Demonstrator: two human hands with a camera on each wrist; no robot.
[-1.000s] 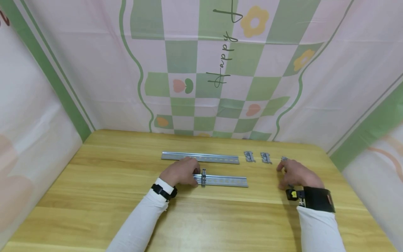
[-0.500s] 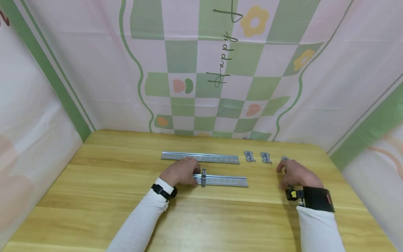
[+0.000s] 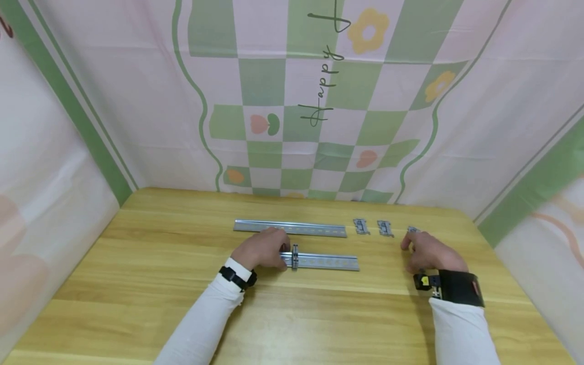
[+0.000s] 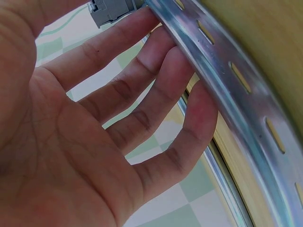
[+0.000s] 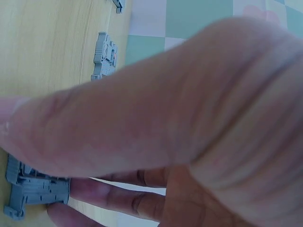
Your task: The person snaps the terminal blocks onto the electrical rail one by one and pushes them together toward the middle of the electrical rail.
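At nine o'clock from an upright clip (image 3: pixel 295 257), the left hand (image 3: pixel 262 248) is gripping the nearer metal strip (image 3: pixel 326 261), while at three o'clock the right hand (image 3: pixel 435 252) is touching a grey block (image 5: pixel 40 190), any pinch being hidden, and shallow contact could be risking a drop.

The nearer slotted DIN rail (image 3: pixel 328 261) is silver with a bluish sheen, its row of slots reading as yellow dashes; the farther slotted DIN rail (image 3: pixel 292 227) is silver too, likewise dashed yellow; the terminal blocks (image 3: pixel 385 228) are grey; the wood-grain tabletop (image 3: pixel 137 279) is honey-yellow, streaked paler and browner; the sleeves (image 3: pixel 201 319) are white, the wrist straps (image 3: pixel 461 289) black; the fabric backdrop (image 3: pixel 159 126) is white with green bands, a green-and-white check, yellow flowers, pink hearts and dark lettering.
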